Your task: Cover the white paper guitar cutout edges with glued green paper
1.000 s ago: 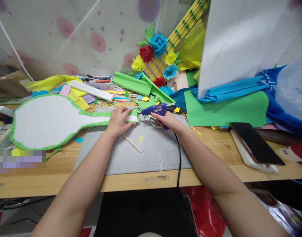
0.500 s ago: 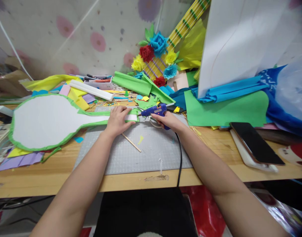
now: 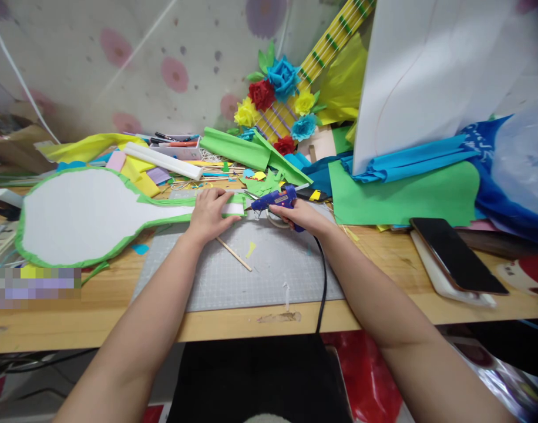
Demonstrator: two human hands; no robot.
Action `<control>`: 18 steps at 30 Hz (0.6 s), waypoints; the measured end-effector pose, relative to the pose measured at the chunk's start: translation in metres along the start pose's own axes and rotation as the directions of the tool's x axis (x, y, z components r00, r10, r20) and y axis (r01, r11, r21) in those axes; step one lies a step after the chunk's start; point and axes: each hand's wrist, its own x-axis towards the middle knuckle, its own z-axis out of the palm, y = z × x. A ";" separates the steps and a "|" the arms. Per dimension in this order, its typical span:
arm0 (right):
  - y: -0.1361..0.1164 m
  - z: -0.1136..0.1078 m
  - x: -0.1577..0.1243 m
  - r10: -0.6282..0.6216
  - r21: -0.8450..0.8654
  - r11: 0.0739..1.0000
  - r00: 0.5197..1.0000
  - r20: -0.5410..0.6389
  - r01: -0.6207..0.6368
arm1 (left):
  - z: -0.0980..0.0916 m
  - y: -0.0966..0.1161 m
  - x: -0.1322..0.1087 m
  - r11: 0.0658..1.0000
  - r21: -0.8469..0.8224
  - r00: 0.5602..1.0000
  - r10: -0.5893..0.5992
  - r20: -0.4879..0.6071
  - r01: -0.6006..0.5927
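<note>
My left hand [image 3: 211, 214] grips the narrow neck of a white paddle-shaped board [image 3: 81, 217] edged in crinkled green paper, thumb on the near side and fingers on the far side. The board lies flat, its wide rounded end to the left. My right hand [image 3: 304, 216] is wrapped round a blue hot glue gun [image 3: 273, 200], a small red light showing on it. Its nozzle points left, at the neck's green-edged end. Beneath the glue gun, a pale ring-shaped item [image 3: 276, 221] is partly hidden. A thin wooden stick [image 3: 234, 254] lies below my left hand.
A grey cutting mat [image 3: 251, 291] covers the table's middle, with paper scraps on it. Green paper [image 3: 401, 194] and a phone [image 3: 458, 255] lie to the right. Behind stands a flowered yellow paper guitar [image 3: 280, 114]. The glue gun's black cord [image 3: 324, 288] hangs over the front edge.
The glue gun has shifted very slightly, its nozzle staying near the neck's end. The cord has swung a little to the right. My left hand holds its place on the board.
</note>
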 end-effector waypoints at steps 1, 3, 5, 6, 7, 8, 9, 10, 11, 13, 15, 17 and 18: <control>0.000 0.000 0.000 -0.002 0.001 1.000 1.000 0.003 0.002 | 0.000 0.000 0.000 1.000 0.000 1.000 -0.001 -0.001 0.001; 0.000 0.000 -0.001 -0.010 0.002 1.000 1.000 0.012 0.010 | 0.000 0.000 0.000 1.000 0.002 1.000 -0.002 -0.003 0.002; 0.000 -0.001 -0.002 -0.023 -0.001 1.000 0.999 0.023 0.023 | 0.000 -0.001 0.000 1.000 0.006 1.000 -0.001 -0.005 0.001; 0.000 -0.001 -0.002 -0.029 -0.005 1.000 0.999 0.028 0.029 | 0.000 -0.001 0.000 1.000 0.009 1.000 0.001 -0.006 -0.001; 0.000 -0.002 -0.002 -0.032 -0.010 0.999 0.999 0.032 0.033 | 0.000 -0.001 0.000 1.000 0.011 1.000 0.003 -0.008 -0.003; 0.000 -0.002 -0.003 -0.032 -0.015 0.999 0.999 0.036 0.033 | 0.000 -0.001 0.000 1.000 0.013 1.000 0.005 -0.010 -0.005; 0.000 -0.002 -0.003 -0.031 -0.020 0.999 0.999 0.038 0.032 | 0.000 -0.001 0.000 1.000 0.014 1.000 0.005 -0.013 -0.005; 0.000 -0.002 -0.004 -0.030 -0.026 0.999 0.999 0.040 0.031 | 0.000 0.000 0.000 1.000 0.015 1.000 0.005 -0.015 -0.004; 0.000 -0.002 -0.004 -0.027 -0.032 0.999 0.999 0.041 0.029 | 0.000 0.000 0.000 1.000 0.016 1.000 0.004 -0.016 -0.003; 0.000 -0.002 -0.004 -0.022 -0.041 0.999 0.999 0.045 0.024 | -0.001 0.000 0.000 1.000 0.019 1.000 0.001 -0.013 0.000; 0.000 -0.003 -0.004 -0.022 -0.044 0.999 0.999 0.049 0.024 | -0.001 0.000 0.000 1.000 0.019 1.000 -0.001 -0.009 0.001; 0.002 -0.008 -0.004 -0.022 -0.031 0.999 0.999 0.041 0.024 | 0.000 0.000 0.000 1.000 0.014 1.000 -0.002 -0.005 0.002; 0.003 -0.011 -0.004 -0.022 -0.019 1.000 0.999 0.027 0.022 | 0.000 -0.001 0.000 1.000 0.010 1.000 -0.005 -0.002 0.005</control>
